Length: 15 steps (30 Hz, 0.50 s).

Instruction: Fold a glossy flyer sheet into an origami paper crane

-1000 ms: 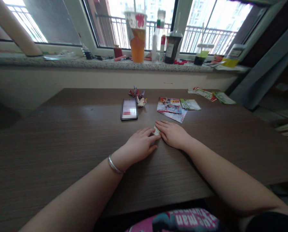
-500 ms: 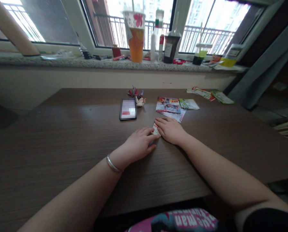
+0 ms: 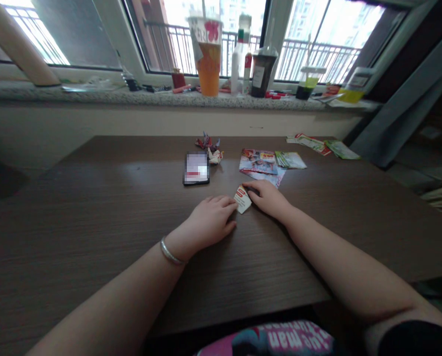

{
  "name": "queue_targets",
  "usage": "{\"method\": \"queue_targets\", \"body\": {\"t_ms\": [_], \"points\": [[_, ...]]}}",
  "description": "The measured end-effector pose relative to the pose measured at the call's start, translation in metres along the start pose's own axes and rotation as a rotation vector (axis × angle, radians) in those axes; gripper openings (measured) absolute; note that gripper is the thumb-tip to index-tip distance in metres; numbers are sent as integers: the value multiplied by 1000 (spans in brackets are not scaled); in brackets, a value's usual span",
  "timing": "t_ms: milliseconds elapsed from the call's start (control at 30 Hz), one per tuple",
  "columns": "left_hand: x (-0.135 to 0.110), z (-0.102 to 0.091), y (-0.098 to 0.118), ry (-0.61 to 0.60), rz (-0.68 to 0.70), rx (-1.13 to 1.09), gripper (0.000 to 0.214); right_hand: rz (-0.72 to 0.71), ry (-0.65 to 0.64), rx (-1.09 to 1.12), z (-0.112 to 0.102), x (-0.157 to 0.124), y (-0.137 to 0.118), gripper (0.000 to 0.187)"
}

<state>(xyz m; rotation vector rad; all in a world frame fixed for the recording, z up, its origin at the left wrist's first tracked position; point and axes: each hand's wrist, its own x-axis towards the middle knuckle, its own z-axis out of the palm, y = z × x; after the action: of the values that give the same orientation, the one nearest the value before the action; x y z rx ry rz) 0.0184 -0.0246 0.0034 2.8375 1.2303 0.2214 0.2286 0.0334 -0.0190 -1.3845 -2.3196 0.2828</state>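
A small folded piece of paper (image 3: 243, 200), white with red and yellow print, lies on the table between my two hands. My left hand (image 3: 212, 220) rests palm down, its fingers stretched out and their tips touching the paper's left edge. The left thumb lies apart on the table. My right hand (image 3: 269, 199) has its fingers bent at the paper's upper right edge, thumb and forefinger close together on that corner. A silver bangle (image 3: 171, 253) circles the left wrist. Beyond the hands are a phone (image 3: 196, 168) and a white folded paper figure (image 3: 215, 156).
Printed leaflets (image 3: 258, 161) and green-edged papers (image 3: 291, 159) lie past my right hand. More paper strips (image 3: 312, 143) are at the far right edge. A dark reddish folded paper figure (image 3: 206, 142) stands behind the phone. Drink cups (image 3: 209, 69) and bottles line the windowsill (image 3: 150, 99).
Both hands have drawn slightly apart, uncovering more of the folded paper. The right fingers went from lying flat over it to bent at its corner. The phone and leaflets have stayed put.
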Motion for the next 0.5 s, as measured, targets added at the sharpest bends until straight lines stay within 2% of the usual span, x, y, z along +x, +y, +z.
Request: {"method": "queue_targets", "body": {"t_ms": [133, 267, 500], "points": [[-1, -2, 2, 15, -1, 14, 36, -74, -25, -110, -5, -12, -15, 37], [0, -4, 3, 17, 4, 17, 29, -72, -54, -210, -8, -17, -22, 36], [5, -1, 1, 132, 68, -63, 17, -31, -16, -109, -8, -11, -18, 17]]}}
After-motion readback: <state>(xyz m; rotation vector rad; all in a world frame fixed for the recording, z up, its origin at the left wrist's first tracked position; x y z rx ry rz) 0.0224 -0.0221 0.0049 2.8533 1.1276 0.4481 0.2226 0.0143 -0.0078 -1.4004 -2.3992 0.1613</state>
